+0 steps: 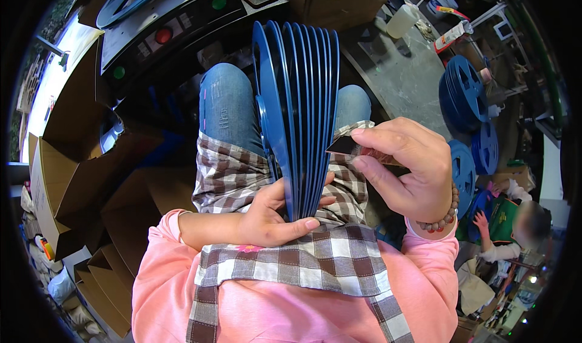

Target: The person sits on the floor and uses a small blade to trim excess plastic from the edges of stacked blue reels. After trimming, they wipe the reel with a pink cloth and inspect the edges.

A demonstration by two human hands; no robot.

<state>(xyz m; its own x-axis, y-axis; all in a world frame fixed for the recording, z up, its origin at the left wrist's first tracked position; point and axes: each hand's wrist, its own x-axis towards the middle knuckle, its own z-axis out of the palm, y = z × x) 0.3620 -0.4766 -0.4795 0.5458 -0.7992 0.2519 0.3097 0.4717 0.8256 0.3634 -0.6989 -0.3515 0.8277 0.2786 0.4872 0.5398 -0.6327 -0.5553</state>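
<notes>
A fanned row of blue plastic reel discs (pixel 306 106) stands on edge over my lap, the discs close together at the near end and spread at the far end. My left hand (pixel 270 218) is wrapped around the near end of the discs, fingers behind and thumb in front. To their right, my right hand (pixel 415 167) pinches a small flat dark piece, like a blade (pixel 342 145), between thumb and fingertips. Its pointed corner is beside the rightmost disc's edge; whether it touches cannot be told. The other fingers of this hand are curled.
At the left are open cardboard boxes (pixel 73 191). A machine panel (pixel 163 36) with red and green buttons is at the far left. On the right, a grey table (pixel 394 70) carries a bottle (pixel 402 20); blue reels (pixel 464 94) are stacked nearby. Another person (pixel 506 221) works at the far right.
</notes>
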